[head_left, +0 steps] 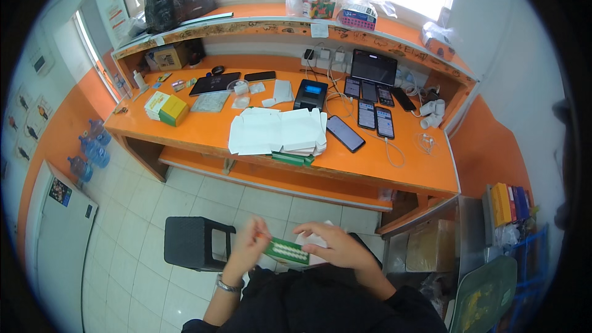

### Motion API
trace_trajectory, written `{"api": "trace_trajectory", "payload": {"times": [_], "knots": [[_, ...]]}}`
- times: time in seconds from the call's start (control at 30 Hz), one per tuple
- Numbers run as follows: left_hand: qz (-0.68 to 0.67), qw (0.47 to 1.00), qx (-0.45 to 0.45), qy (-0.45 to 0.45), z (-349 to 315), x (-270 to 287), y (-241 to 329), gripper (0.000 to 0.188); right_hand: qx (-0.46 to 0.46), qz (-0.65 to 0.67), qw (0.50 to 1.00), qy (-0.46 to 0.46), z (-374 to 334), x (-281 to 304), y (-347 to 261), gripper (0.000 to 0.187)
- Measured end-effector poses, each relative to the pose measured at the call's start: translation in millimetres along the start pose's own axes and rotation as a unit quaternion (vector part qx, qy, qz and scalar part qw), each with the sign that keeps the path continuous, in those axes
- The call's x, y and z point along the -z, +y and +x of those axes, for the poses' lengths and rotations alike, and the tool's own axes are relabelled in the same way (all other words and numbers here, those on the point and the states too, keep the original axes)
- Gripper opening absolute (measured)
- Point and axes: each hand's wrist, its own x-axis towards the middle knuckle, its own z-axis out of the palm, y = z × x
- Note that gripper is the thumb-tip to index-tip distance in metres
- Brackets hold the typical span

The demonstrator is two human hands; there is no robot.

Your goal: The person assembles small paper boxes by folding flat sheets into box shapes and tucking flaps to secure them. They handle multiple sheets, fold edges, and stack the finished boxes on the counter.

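I hold a green and white cardboard carton [287,251] in front of my body, above the floor. A row of pale printed shapes runs along its green side, and a white flap shows near its right end. My left hand [250,244] is closed, its fingertips pinching the left end. Over the right end, my right hand [336,246] bends its fingers around the carton and the flap. A stack of flat carton blanks [277,131] lies at the desk's front edge, white faces up, green showing underneath. Farther left on the desk sit yellow, green and white boxes [166,108].
The orange desk [364,163] spans the room ahead of me. Several phones [367,115], a laptop [374,68], a card-terminal-like black device [310,94] and cables crowd its right half. A dark stool [196,243] stands left of me; water bottles [94,151] stand by the left wall.
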Motion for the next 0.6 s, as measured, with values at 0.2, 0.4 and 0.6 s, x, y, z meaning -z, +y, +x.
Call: {"api": "trace_trajectory", "payload": {"times": [0.2,0.4,0.6], "knots": [[-0.094,0.989,0.05,0.104,20,49,2,0.013,0.012,-0.116,0.988,-0.1,-9,34,-8,0.022],[0.313,0.937,-0.149,0.052,8,9,37,0.025,0.014,-0.067,0.997,-0.031,-10,16,-8,0.011],[0.235,0.952,-0.091,-0.171,17,-17,23,0.017,-0.101,-0.032,0.993,-0.045,-17,18,-14,0.008]]}}
